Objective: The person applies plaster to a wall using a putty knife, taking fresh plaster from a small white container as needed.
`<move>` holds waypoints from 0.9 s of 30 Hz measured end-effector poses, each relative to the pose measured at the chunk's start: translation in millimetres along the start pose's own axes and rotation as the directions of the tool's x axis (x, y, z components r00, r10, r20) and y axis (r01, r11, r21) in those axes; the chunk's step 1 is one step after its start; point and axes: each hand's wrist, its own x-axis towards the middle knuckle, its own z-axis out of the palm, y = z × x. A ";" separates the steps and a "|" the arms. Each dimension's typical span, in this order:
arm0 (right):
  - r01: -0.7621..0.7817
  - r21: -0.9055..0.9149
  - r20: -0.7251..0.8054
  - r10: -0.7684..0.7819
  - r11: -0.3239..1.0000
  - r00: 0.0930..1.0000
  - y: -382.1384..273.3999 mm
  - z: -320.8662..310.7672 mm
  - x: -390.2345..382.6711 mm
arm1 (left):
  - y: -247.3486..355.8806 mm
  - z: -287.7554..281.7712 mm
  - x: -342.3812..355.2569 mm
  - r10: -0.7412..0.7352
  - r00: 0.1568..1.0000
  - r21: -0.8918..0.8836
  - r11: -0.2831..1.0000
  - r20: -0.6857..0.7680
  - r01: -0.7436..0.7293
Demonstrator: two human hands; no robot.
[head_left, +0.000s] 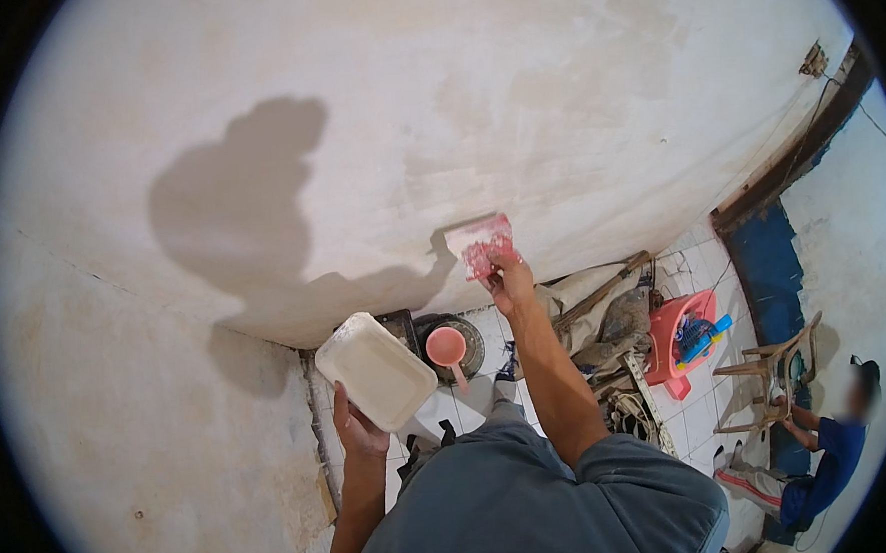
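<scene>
My right hand [507,276] grips a pink scraper [482,247], spattered with white, whose edge is at the pale, patchy wall [575,119]. My left hand [361,426] is closed round a white rectangular tray [376,368], holding it low, tilted, near the wall's foot. Beneath, beside the tray, a pink dipper [446,346] rests on a round dark container [471,335], partly hiding a dark box [398,324].
Piled sacks and long tools [621,322] lie along the wall beside a pink tub [667,335] holding blue items, on white tiles [677,434]. At right, a person [824,467] in blue holds a wooden chair [764,380] by a blue-and-white wall.
</scene>
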 end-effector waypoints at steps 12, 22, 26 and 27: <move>0.007 -0.048 -0.023 -0.008 0.999 1.000 -3.7 65.3 29.7 | 7.6 0.4 2.3 -0.046 0.997 0.054 0.998 0.058 0.043; -0.032 -0.081 -0.045 0.029 0.996 0.999 -26.5 46.2 -43.3 | -1.7 4.5 10.8 -0.119 0.982 0.059 0.992 0.146 0.112; 0.035 -0.139 -0.263 -0.071 0.990 0.962 -29.8 -25.0 -10.9 | -2.9 13.4 6.8 -0.098 0.987 0.057 0.994 0.129 0.091; 0.123 -0.135 -0.213 -0.150 0.983 0.965 -34.7 -51.3 9.0 | -4.1 18.0 6.7 -0.101 0.986 0.060 0.994 0.132 0.094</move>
